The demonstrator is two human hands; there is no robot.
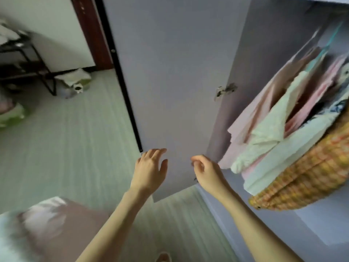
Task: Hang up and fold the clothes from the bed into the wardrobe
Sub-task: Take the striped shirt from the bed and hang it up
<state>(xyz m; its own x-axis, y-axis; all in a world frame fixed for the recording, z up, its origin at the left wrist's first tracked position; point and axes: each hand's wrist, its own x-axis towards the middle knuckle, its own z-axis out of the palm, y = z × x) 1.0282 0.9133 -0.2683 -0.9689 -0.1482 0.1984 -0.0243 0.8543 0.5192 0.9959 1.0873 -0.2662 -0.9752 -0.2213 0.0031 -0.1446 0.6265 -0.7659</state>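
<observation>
With left hand spread and right hand loosely curled, both holding nothing, collect next garment from near-left bed.

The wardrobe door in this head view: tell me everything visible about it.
The wardrobe door is a plain, pale lilac-grey panel that looks like smooth laminate, swung open. A black strip runs down its outer edge; a metal hinge joins it to the wardrobe side. No handle shows. The left hand and right hand are raised before its lower part; contact cannot be told. Hanging clothes sit apart, to its right.
</observation>
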